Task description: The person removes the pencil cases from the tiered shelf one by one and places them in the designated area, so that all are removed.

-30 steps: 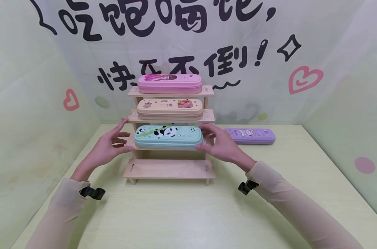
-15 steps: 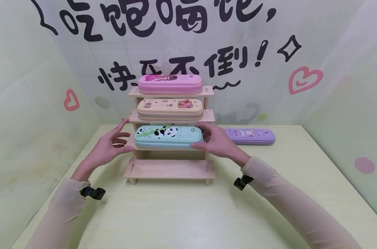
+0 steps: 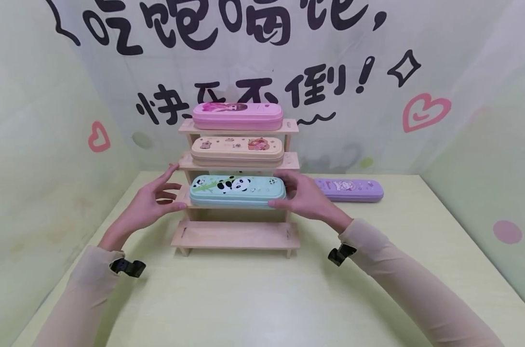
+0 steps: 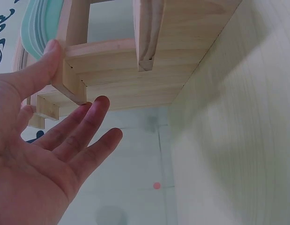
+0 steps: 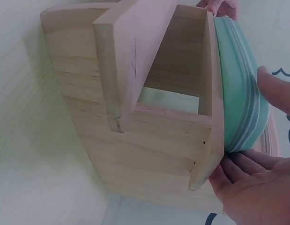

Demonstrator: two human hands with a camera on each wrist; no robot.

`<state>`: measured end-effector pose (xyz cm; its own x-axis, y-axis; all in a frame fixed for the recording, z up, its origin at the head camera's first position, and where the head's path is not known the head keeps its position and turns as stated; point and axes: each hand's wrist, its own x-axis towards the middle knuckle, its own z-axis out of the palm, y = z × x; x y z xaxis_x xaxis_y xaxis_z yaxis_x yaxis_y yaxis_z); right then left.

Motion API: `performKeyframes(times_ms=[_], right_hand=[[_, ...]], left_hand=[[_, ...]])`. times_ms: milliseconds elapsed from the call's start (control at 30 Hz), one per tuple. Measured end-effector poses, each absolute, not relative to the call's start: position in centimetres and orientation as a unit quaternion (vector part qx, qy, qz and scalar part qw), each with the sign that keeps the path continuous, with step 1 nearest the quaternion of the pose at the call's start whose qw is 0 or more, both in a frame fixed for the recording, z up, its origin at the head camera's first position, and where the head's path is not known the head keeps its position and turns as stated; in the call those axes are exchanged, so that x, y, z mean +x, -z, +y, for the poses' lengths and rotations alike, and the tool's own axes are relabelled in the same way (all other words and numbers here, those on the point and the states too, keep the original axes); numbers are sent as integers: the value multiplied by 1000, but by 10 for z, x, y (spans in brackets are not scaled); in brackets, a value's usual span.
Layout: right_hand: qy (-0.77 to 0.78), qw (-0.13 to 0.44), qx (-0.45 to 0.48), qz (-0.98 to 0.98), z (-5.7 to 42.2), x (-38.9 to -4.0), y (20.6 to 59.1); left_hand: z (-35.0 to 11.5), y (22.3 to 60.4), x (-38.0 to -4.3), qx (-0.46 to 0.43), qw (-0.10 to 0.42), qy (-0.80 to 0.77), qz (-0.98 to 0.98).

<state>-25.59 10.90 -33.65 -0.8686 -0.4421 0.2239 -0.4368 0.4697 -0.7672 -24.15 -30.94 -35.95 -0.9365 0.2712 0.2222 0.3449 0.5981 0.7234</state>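
A mint-green zippered pencil case [image 3: 219, 196] with a panda print lies on the third tier down of a stepped wooden rack [image 3: 238, 236]. At its right end my right hand [image 3: 310, 198] holds it, thumb on the front side and fingers behind. In the right wrist view the zipper side of the mint pencil case [image 5: 238, 89] shows between thumb and fingers. My left hand [image 3: 145, 207] is at the rack's left side with fingers spread. Its thumb touches the edge of the third tier, and its index fingertip reaches the tier above.
A pink pencil case [image 3: 238, 120] lies on the top tier, and a cream one [image 3: 236, 154] on the second. On the table [image 3: 245, 299], right of the rack, lies a purple pencil case [image 3: 353, 190], partly behind my right hand. A printed cloth [image 3: 357, 130] hangs behind.
My right hand first moved left onto the mint pencil case's end, then slightly right. The case has shifted a little to the right on its tier. My left hand has stayed in place.
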Motion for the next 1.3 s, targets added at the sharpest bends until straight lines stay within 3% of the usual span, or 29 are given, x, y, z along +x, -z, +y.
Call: performKeyframes(times_ms=[1300], right_hand=[[435, -5, -234, 869, 111, -251, 338]], left_hand=[[-309, 359, -239, -168, 45, 408, -896]])
